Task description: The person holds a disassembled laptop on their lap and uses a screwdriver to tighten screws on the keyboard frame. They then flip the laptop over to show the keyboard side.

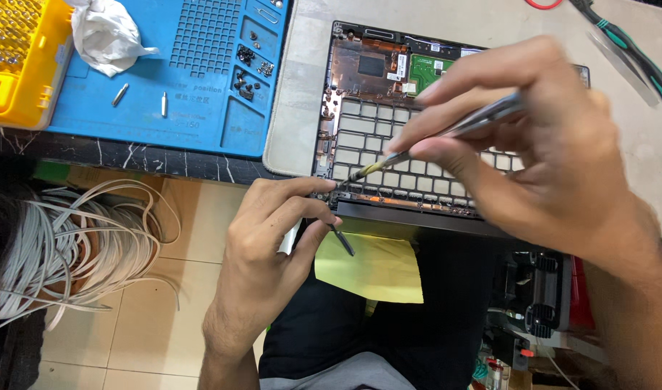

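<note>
An opened laptop shell (374, 133) lies on a grey mat, its empty keyboard grid facing up, a copper part and a small green board at its far end. My right hand (547, 144) is shut on a slim metal tool (446, 133) whose tip reaches the shell's near left corner. My left hand (273, 253) pinches that same corner at the table's edge, with a thin dark piece (343, 240) sticking out below its fingers.
A blue work mat (194, 72) with small screws (246, 72) and loose bits lies at left, beside a yellow bit case (20, 58) and a crumpled white tissue (103, 32). A teal-handled tool (627, 50) lies far right. White cables (71, 245) are coiled on the floor. A yellow sheet (378, 267) rests on my lap.
</note>
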